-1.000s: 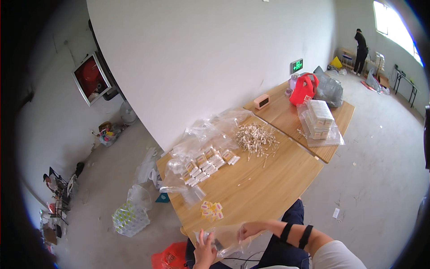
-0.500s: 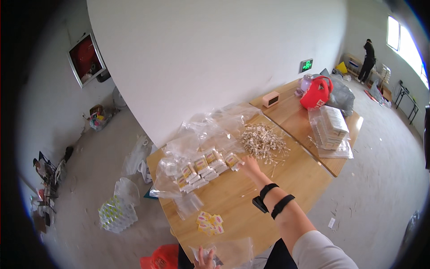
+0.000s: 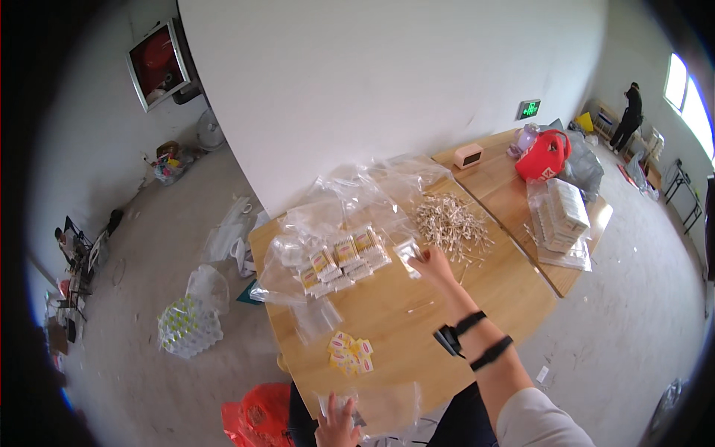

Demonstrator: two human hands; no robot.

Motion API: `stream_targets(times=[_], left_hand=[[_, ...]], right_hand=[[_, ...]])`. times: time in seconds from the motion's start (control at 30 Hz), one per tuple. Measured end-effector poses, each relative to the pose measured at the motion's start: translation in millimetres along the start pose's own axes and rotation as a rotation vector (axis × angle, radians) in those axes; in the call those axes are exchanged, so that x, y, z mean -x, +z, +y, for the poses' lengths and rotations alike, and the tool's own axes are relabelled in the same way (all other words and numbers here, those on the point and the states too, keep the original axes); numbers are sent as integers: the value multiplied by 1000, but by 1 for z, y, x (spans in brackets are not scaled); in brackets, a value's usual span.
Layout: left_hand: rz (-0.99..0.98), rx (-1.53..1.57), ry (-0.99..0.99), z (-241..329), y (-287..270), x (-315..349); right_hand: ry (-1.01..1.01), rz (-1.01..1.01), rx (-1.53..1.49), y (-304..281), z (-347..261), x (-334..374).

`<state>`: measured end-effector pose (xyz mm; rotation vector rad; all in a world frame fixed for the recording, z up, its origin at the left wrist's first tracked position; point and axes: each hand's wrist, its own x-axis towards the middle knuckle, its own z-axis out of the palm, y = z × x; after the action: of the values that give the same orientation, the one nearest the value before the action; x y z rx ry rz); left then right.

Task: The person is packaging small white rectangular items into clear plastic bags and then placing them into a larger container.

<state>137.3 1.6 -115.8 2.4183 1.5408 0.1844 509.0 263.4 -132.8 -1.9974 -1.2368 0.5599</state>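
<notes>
My right hand (image 3: 433,265) reaches over the middle of the table, its fingers closed on the near edge of a small clear packet (image 3: 407,253) with white contents. Just beyond it lies a loose heap of cotton swabs (image 3: 452,225). To its left, filled packets of cotton swabs with yellow labels (image 3: 345,252) are stacked in rows on clear plastic. At the table's near edge my left hand (image 3: 338,423) lies with fingers apart against a flat clear plastic bag (image 3: 391,408). Several yellow and white cards (image 3: 350,354) are spread beyond that hand.
Clear plastic sheeting (image 3: 350,195) covers the table's back left. Rightward stand a pink clock (image 3: 468,156), a red bag (image 3: 544,156) and stacked white packs (image 3: 567,210). A red bag (image 3: 258,419) sits by my legs. A person (image 3: 630,118) stands far right.
The view has shifted. The packet in my right hand showed its yellow label before and now shows a whitish side. My left hand stays by the clear bag.
</notes>
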Motion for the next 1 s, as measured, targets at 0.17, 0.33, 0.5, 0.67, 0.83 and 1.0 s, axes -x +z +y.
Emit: stream_targets(times=[0.17,0.33,0.5,0.67,0.83,1.0], left_hand=[[-64,-52,-44,8,-12,-2],[-70,-89,-34,11,-10,1],[-12,-92,0,4,-6,6],[-9,-116,9,1,1,6],[-10,-111,0,-4,2,11],[-38,-138,15,2,1,4]], right_hand=[[-199,-11,42,-75,31,147],[-284,47,395,-91,76,255],[-410,117,381,-85,76,282],[-194,-735,55,-75,82,297],[-169,-631,-26,-8,48,318],[-511,-532,-254,90,81,311]])
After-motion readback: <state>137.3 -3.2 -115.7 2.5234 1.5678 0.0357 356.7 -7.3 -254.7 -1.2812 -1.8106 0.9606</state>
